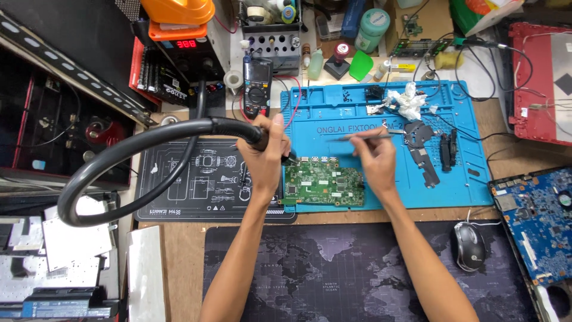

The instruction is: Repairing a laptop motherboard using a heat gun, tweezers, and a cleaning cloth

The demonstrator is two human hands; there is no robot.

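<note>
A small rectangular display (186,43) with red lit digits sat on the black station near the bench's back left corner. Just right of it, a black handheld meter (257,86) with a dark screen lay at the blue mat's back left corner. A teal round-lidded jar (372,28) with a pale label stood along the back edge.

Left hand (264,149) gripping hot-air nozzle (280,149), right hand (372,156) holding tweezers (363,137), green circuit board (325,183)

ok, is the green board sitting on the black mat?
No, the green circuit board lies on the blue work mat, right of the black mat, under both hands.
</note>
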